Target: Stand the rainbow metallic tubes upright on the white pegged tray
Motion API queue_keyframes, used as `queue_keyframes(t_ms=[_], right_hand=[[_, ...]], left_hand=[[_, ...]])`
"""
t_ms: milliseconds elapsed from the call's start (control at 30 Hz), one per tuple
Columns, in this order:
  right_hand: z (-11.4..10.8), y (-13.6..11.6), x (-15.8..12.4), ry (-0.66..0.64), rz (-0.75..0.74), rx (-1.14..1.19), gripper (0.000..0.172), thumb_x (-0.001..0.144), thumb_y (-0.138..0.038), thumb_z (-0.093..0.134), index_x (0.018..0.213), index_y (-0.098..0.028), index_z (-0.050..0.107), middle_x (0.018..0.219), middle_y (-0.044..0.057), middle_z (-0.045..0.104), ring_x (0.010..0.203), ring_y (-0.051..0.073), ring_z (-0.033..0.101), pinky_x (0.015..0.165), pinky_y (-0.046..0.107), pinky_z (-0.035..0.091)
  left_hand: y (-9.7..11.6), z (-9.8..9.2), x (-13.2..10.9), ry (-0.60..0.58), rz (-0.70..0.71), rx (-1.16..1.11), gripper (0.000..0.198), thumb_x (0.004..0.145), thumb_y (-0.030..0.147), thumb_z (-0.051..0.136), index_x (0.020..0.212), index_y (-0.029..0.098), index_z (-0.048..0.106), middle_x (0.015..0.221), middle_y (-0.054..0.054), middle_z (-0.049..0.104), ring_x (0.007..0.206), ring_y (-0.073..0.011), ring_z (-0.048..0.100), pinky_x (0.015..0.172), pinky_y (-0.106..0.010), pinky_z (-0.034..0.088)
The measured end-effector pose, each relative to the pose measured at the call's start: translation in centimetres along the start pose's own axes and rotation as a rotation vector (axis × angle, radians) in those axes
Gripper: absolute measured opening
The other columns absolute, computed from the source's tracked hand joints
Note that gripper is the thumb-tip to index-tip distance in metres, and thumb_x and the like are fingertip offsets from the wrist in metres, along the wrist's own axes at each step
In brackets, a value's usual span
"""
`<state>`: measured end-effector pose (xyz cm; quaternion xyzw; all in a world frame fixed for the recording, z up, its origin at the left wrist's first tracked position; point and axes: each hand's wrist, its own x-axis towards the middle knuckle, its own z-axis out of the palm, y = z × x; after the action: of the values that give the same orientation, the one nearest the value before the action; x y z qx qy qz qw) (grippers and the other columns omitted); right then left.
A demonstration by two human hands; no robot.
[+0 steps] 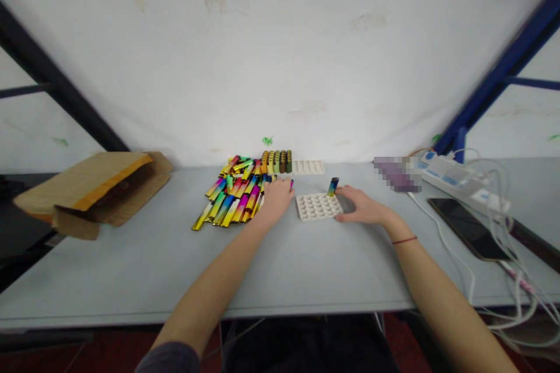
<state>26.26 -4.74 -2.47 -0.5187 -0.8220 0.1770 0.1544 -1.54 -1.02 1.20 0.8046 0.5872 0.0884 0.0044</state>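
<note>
A pile of shiny rainbow-coloured lighters (pixel 234 193) lies on the grey table (pixel 280 268). My left hand (pixel 276 198) rests at the pile's right edge, fingers curled over a lighter whose pink tip shows. A white tray with round holes (pixel 315 208) lies just right of it, and one lighter (pixel 333 186) stands upright at its far right corner. My right hand (pixel 363 207) lies against the tray's right side, fingers spread, holding it steady. A second white tray (pixel 308 167) at the back carries a row of upright lighters (pixel 276 161).
An open cardboard box (pixel 94 192) lies on its side at the left. At the right are a white power strip (pixel 455 178), a dark phone (pixel 466 227) and several white cables (pixel 499 245). A white wall stands behind the table.
</note>
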Motion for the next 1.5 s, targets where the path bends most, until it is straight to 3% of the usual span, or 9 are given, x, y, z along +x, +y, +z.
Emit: queue_keyframes(t_ms=[167,333,533,700,833,1033,1267,1367,1500], right_hand=[[0.6,0.1,0.3,0.043,0.018,-0.049,0.088,0.066,-0.065,0.076,0.139,-0.019,0.058,0.148,0.017,0.051,0.139,0.040,0.043,0.118,0.056,0.029],[0.5,0.3,0.3,0.045,0.002,-0.048,0.086,0.067,-0.066,0.075,0.138,-0.020,0.059,0.147,0.016,0.051,0.138,0.040,0.044,0.118,0.056,0.029],[0.2,-0.2,0.3,0.034,-0.003,-0.041,0.087,0.067,-0.065,0.075,0.138,-0.018,0.059,0.146,0.017,0.052,0.137,0.040,0.045,0.118,0.054,0.030],[0.2,-0.3,0.3,0.028,-0.008,-0.028,0.086,0.067,-0.065,0.075,0.138,-0.020,0.058,0.147,0.017,0.052,0.138,0.041,0.043,0.118,0.057,0.030],[0.3,-0.1,0.4,0.036,-0.012,-0.051,0.088,0.066,-0.065,0.075,0.138,-0.018,0.058,0.147,0.017,0.051,0.138,0.041,0.044,0.118,0.056,0.030],[0.6,0.4,0.4,0.050,-0.035,-0.064,0.085,0.069,-0.064,0.074,0.138,-0.017,0.059,0.146,0.019,0.053,0.136,0.039,0.047,0.116,0.055,0.033],[0.9,0.8,0.5,0.093,-0.082,-0.059,0.082,0.070,-0.062,0.077,0.135,-0.015,0.061,0.141,0.021,0.056,0.132,0.041,0.051,0.113,0.058,0.037],[0.9,0.8,0.5,0.098,-0.086,-0.061,0.080,0.070,-0.061,0.077,0.134,-0.015,0.062,0.140,0.021,0.057,0.130,0.041,0.052,0.112,0.058,0.039],[1.0,0.7,0.4,0.106,-0.069,-0.064,0.079,0.069,-0.062,0.078,0.134,-0.018,0.063,0.141,0.019,0.057,0.131,0.042,0.051,0.112,0.058,0.039]], left_hand=[[0.0,0.7,0.2,-0.007,0.035,-0.097,0.027,0.095,0.025,0.050,0.106,0.011,0.070,0.109,-0.021,0.070,0.104,-0.0318,0.065,0.090,-0.040,0.045],[-0.8,1.2,0.5,0.051,0.030,-0.310,0.018,0.092,0.019,0.054,0.093,0.015,0.071,0.098,-0.015,0.072,0.100,-0.0271,0.066,0.095,-0.036,0.046],[-1.3,1.3,0.4,0.246,0.012,-1.026,0.014,0.086,0.020,0.061,0.094,0.020,0.072,0.093,-0.007,0.073,0.093,-0.0217,0.066,0.089,-0.030,0.049],[0.4,0.9,-0.3,0.077,-0.116,-1.581,0.018,0.090,0.032,0.056,0.099,0.018,0.064,0.095,-0.006,0.071,0.076,-0.0137,0.063,0.067,-0.025,0.050],[1.4,0.4,-1.2,-0.034,-0.120,-1.826,0.015,0.092,0.031,0.054,0.099,0.018,0.055,0.093,-0.005,0.070,0.073,-0.0125,0.064,0.064,-0.023,0.048],[2.2,0.1,-2.2,-0.114,-0.205,-1.999,0.006,0.090,0.026,0.050,0.091,0.021,0.048,0.069,0.003,0.059,0.054,-0.0101,0.054,0.057,-0.022,0.044],[3.0,-0.2,-2.8,-0.181,-0.218,-2.097,0.021,0.090,0.036,0.055,0.084,0.016,0.056,0.063,0.003,0.048,0.050,-0.0086,0.044,0.050,-0.021,0.037],[3.0,0.0,-2.9,-0.203,-0.217,-2.082,0.023,0.091,0.038,0.051,0.082,0.016,0.056,0.064,0.001,0.052,0.051,-0.0105,0.047,0.049,-0.022,0.038],[3.0,0.6,-2.9,-0.228,-0.230,-2.052,0.037,0.093,0.047,0.040,0.075,0.018,0.054,0.050,0.004,0.043,0.041,-0.0101,0.036,0.043,-0.020,0.031]])
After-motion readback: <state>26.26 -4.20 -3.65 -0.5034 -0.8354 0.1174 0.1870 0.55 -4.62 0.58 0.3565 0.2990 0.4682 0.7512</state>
